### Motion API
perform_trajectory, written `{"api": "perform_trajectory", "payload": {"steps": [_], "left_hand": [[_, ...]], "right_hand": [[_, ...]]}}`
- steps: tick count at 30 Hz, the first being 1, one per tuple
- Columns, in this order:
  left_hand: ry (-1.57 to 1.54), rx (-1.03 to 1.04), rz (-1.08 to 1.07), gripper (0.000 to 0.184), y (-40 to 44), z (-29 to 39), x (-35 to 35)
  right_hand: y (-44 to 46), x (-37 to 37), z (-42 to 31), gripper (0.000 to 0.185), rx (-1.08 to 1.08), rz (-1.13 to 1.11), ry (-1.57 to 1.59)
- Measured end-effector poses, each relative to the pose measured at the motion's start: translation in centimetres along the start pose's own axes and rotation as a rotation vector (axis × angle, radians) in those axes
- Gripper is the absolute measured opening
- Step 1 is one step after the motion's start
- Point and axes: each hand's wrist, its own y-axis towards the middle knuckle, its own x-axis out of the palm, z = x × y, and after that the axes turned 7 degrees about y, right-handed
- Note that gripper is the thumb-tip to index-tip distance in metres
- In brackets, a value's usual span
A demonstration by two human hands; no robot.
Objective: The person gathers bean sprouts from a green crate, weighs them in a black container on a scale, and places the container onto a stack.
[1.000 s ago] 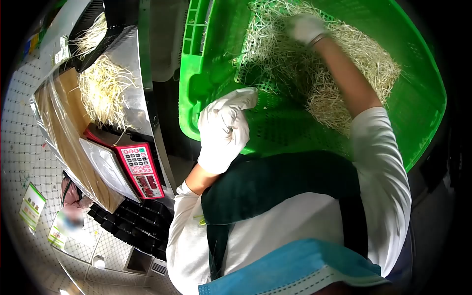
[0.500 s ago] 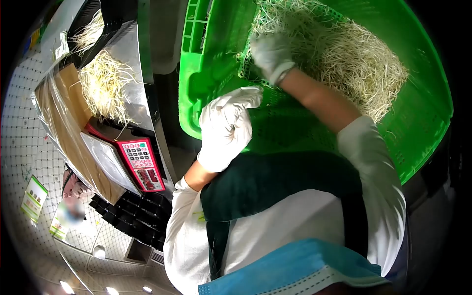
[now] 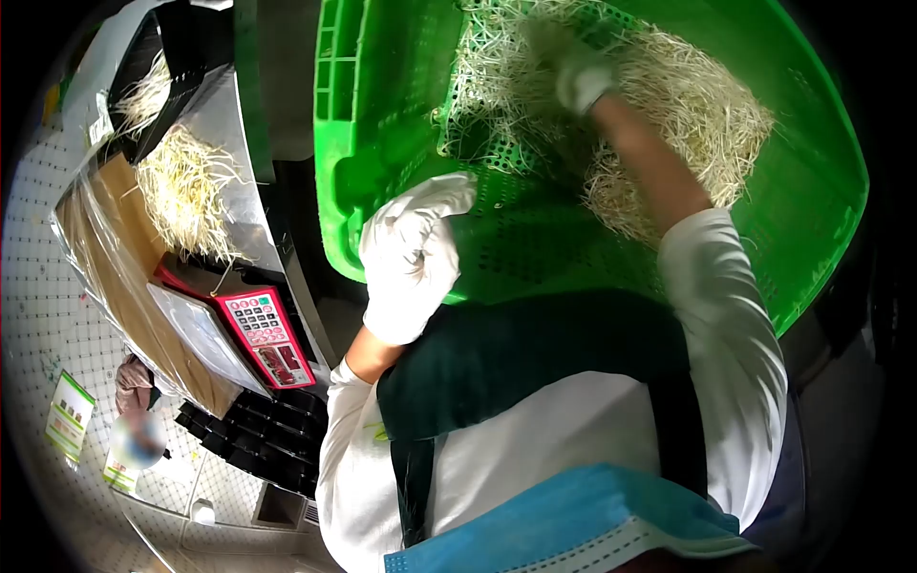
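Within the green plastic basket (image 3: 807,181), bean sprouts (image 3: 707,115) are heaped toward one to two o'clock in the view and seem to be being loosened or gathered by the gloved right hand (image 3: 577,78), whose grip cannot be told through the blur. The gloved left hand (image 3: 409,263) is held curled at the basket's eight o'clock, its contents, if any, unseen. A gentle closing round a loose clump is probably called for, so that stems are not snapped.
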Motion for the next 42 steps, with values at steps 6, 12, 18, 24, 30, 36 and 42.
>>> {"api": "perform_trajectory", "payload": {"steps": [6,12,18,24,30,36,42], "left_hand": [[-0.075,-0.13,-0.06,0.011,0.8,1.1,-0.1],[-0.153,-0.098,0.011,0.016,0.9,1.2,0.6],[-0.236,-0.18,-0.03,0.019,0.5,0.7,0.7],[-0.11,-0.279,-0.146,0.018,0.4,0.2,1.1],[0.373,0.274,-0.452,0.018,5.7,4.3,1.7],[0.702,0.25,-1.515,0.041,5.8,5.6,18.1],[0.14,-0.374,-1.395,0.065,-0.4,1.6,27.7]], "right_hand": [[-7.9,5.4,-7.1,0.081,-0.097,0.277,-0.936],[-0.4,1.0,-2.4,0.084,-0.13,0.153,0.049],[-14.6,-14.7,-10.0,0.085,0.082,-0.164,-0.001],[-21.2,-16.0,-5.7,0.07,-0.163,-0.018,-0.228],[-25.7,-8.3,-1.0,0.107,0.045,0.086,-0.704],[-30.4,-0.9,5.8,0.089,0.128,-0.061,-0.97],[-30.6,2.4,11.2,0.07,-0.139,0.168,-0.946]]}}
